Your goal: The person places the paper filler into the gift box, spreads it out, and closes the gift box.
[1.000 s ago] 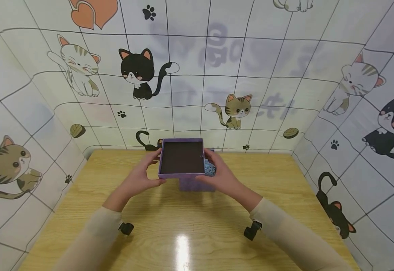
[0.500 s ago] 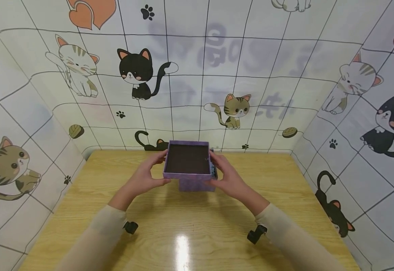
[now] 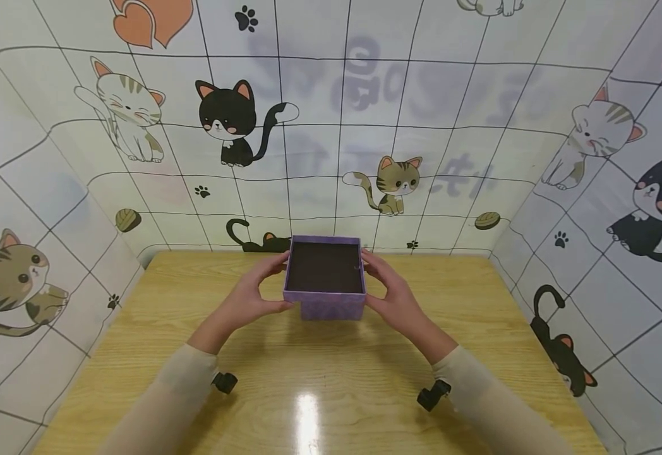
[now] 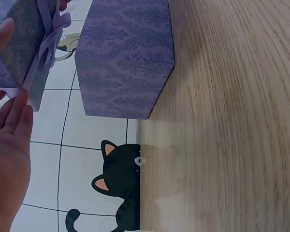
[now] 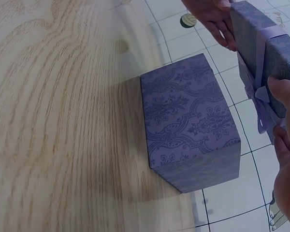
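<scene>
My left hand (image 3: 254, 292) and right hand (image 3: 395, 296) hold a purple box lid (image 3: 325, 268) by its two sides, thumbs at the near corners. It is upside down, its dark inside facing up. A pale ribbon bow (image 5: 264, 96) on its patterned top faces downward. Below it stands the purple damask-patterned box (image 3: 332, 310) on the table. A gap separates the lid from the box (image 4: 128, 58) in the left wrist view. The box's mouth and contents are hidden beneath the lid in the head view.
The light wooden table (image 3: 319, 373) ends at a white grid-lined wall covering (image 3: 319, 151) printed with cartoon cats, close behind the box. Similar side walls flank the table. Black wrist cameras sit under both sleeves.
Both hands have carried the lid to the right, until it lies over the box in the head view. The blue filling seen beside the lid earlier is now covered from sight.
</scene>
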Demonstrator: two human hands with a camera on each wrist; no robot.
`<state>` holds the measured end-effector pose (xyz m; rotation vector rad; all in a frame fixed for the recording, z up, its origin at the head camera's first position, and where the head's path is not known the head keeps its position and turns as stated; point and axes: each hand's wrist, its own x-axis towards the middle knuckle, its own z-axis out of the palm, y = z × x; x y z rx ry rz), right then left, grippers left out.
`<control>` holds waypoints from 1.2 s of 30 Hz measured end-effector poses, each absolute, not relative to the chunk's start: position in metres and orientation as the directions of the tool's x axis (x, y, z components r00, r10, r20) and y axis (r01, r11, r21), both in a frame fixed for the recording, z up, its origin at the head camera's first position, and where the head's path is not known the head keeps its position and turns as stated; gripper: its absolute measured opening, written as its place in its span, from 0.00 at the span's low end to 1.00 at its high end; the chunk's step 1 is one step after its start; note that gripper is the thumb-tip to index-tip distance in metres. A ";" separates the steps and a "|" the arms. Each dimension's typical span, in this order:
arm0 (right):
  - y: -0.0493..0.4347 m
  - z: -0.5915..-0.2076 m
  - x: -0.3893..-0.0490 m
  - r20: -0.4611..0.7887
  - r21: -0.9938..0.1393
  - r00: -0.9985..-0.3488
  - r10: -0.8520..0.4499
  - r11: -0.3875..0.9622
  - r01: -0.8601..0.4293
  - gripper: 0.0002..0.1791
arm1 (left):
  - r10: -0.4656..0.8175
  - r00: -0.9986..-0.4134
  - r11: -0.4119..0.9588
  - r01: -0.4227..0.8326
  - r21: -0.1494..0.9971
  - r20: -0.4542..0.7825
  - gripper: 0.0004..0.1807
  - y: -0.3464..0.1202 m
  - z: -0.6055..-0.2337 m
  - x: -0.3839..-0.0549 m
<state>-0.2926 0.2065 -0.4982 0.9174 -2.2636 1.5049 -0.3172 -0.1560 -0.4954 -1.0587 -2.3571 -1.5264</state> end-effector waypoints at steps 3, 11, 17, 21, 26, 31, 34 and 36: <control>0.208 -0.500 -0.292 0.557 -0.737 -0.756 -0.342 0.217 -0.641 0.48 | 0.481 -0.728 0.256 0.650 0.716 0.488 0.55 -0.153 -0.495 -0.317; 0.210 -0.502 -0.292 0.570 -0.761 -0.775 -0.274 0.179 -0.624 0.42 | 0.397 -0.700 0.240 0.704 0.669 0.594 0.40 -0.143 -0.493 -0.315; 0.210 -0.505 -0.293 0.575 -0.774 -0.792 -0.206 0.174 -0.608 0.38 | 0.372 -0.678 0.132 0.715 0.687 0.634 0.35 -0.135 -0.494 -0.317; 0.210 -0.504 -0.294 0.591 -0.770 -0.785 -0.186 0.160 -0.617 0.36 | 0.338 -0.702 0.135 0.695 0.706 0.626 0.34 -0.131 -0.496 -0.317; 0.210 -0.497 -0.294 0.600 -0.751 -0.782 -0.166 0.219 -0.623 0.30 | 0.284 -0.752 0.163 0.650 0.742 0.595 0.29 -0.127 -0.495 -0.316; 0.210 -0.492 -0.293 0.567 -0.765 -0.810 -0.152 0.269 -0.585 0.21 | 0.220 -0.785 0.204 0.618 0.760 0.579 0.22 -0.122 -0.492 -0.314; 0.207 -0.490 -0.294 0.553 -0.784 -0.826 -0.107 0.268 -0.560 0.16 | 0.185 -0.794 0.233 0.608 0.759 0.579 0.19 -0.117 -0.489 -0.312; 0.204 -0.489 -0.294 0.526 -0.810 -0.849 -0.060 0.268 -0.521 0.13 | 0.168 -0.800 0.239 0.600 0.764 0.576 0.18 -0.114 -0.487 -0.311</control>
